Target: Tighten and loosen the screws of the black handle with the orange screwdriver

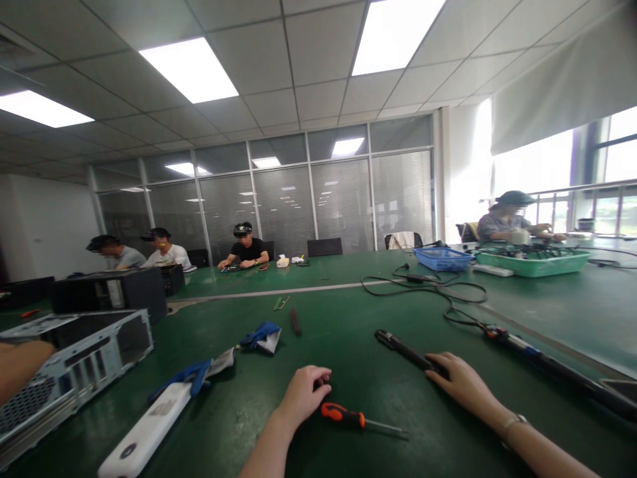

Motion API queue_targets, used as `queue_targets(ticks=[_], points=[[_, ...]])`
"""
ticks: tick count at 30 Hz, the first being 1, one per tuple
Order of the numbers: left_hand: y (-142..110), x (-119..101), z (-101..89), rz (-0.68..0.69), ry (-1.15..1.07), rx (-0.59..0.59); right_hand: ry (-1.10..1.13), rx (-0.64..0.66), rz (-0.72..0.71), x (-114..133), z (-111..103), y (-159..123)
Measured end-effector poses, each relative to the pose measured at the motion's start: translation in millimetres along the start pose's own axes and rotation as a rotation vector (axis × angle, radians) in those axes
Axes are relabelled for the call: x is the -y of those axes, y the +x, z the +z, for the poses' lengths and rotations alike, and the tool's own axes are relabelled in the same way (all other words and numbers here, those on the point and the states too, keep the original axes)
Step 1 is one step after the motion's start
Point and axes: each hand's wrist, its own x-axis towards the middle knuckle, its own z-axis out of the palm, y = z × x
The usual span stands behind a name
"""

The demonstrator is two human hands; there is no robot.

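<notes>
Loose screwdriver between your hands, and a round handle that could roll

Your right hand lies over the near end of the black rod, fingers along it; whether you are gripping or only resting on it, I cannot tell. Your left hand is half curled just beside the orange handle of the screwdriver — nothing shows in it, though the palm is hidden.

The screwdriver lies flat on the tabletop between your forearms, its tip pointing toward your right arm. Drag that arm inward without looking and you could catch the tip; nudge the handle with your left knuckles and the tool could turn or roll toward your edge.

The rod slants away from you, held at one end at most. Press down unevenly there and its far end could tip or swing. Lift it carelessly rightward and it may snag the black cable or knock the long pole.

On your left, another person's arm reaches over the metal case. If that case were shoved your way, it could push the white bar and the glove against it toward your left arm.
</notes>
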Motion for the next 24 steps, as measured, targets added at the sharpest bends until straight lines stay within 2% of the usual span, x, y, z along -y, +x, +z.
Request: queue_targets(ticks=[7,13,18,24], points=[[0.3,2.4,-0.1,-0.052,-0.013,-0.067,0.118,0.12,-0.209,71.7,15.2,-10.8],[-0.8,1.3,-2.2,-0.05,-0.003,-0.037,0.229,0.232,-0.354,123.9,16.7,-25.3],[-0.7,2.2,-5.8,0.01,0.004,0.027,0.274,0.289,-0.42,137.3,12.4,-30.6],[-1.1,1.8,-7.3,0.03,-0.011,0.054,0.281,0.28,-0.395,126.6,10.2,-29.6]])
